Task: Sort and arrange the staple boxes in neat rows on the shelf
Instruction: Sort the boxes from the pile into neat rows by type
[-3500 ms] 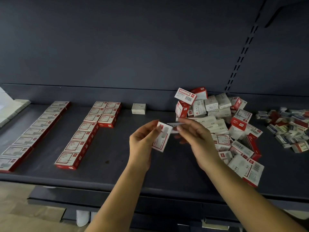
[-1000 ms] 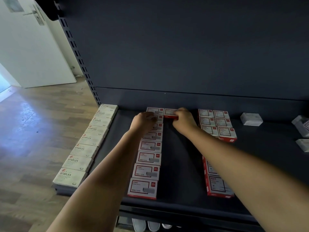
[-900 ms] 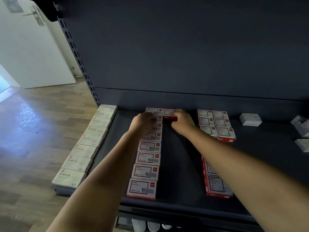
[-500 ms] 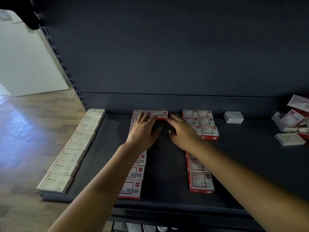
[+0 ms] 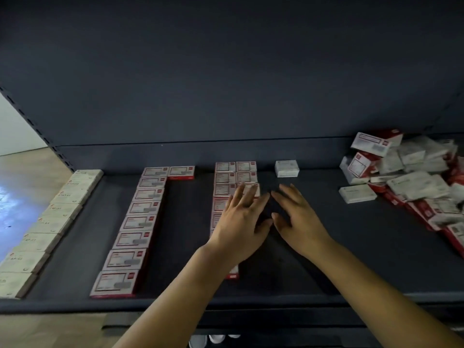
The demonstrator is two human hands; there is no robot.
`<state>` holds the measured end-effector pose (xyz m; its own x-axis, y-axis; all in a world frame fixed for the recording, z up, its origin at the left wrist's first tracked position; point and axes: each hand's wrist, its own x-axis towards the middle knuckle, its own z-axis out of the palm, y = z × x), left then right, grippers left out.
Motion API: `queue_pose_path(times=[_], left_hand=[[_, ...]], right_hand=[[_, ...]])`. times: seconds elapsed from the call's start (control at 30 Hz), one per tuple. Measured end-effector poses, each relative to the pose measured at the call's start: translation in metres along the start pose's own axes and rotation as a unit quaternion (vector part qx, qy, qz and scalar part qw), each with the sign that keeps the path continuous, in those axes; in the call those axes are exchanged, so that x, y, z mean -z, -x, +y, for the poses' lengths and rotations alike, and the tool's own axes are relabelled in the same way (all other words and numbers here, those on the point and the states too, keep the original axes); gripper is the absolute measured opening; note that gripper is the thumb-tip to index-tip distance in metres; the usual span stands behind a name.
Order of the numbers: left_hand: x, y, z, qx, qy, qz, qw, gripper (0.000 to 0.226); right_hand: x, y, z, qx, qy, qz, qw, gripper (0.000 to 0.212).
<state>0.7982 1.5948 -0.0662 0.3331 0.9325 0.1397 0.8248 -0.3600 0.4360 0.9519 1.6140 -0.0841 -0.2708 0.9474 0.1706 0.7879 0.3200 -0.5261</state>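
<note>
Both hands, left hand (image 5: 239,222) and right hand (image 5: 298,222), hover empty, fingers spread; a careless sweep risks knocking the red row (image 5: 224,179) askew.

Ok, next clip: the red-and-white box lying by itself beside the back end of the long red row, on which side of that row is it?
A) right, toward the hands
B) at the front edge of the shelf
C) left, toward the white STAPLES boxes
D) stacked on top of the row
A: the lone red-and-white box lies flat at the back, just right of the long red row, on the side where the hands hover.
</note>
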Motion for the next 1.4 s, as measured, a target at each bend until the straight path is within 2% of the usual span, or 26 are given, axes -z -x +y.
queue_pose_path(times=[0.27, 0.53, 0.8, 1.17, 1.4], left_hand=[[-0.042, -0.032, 0.056, 0.021, 0.007, -0.029, 0.999, 0.056], [-0.08, -0.063, 0.09, 0.054, 0.002, -0.043, 0.998, 0.055], [-0.107, -0.077, 0.113, 0.097, 0.004, -0.042, 0.994, 0.056], [-0.116, -0.084, 0.119, 0.108, -0.021, -0.025, 0.994, 0.055], [-0.12, -0.082, 0.116, 0.125, -0.013, -0.027, 0.992, 0.055]], right_hand=[[0.05, 0.018, 0.091, -0.057, -0.013, 0.018, 0.998, 0.048], [0.094, 0.005, 0.16, -0.074, 0.043, 0.01, 0.996, 0.058], [0.113, -0.009, 0.174, -0.01, 0.125, -0.08, 0.989, 0.066], [0.112, -0.023, 0.183, 0.065, 0.253, -0.114, 0.959, 0.05], [0.108, -0.021, 0.185, 0.061, 0.246, -0.103, 0.962, 0.049]])
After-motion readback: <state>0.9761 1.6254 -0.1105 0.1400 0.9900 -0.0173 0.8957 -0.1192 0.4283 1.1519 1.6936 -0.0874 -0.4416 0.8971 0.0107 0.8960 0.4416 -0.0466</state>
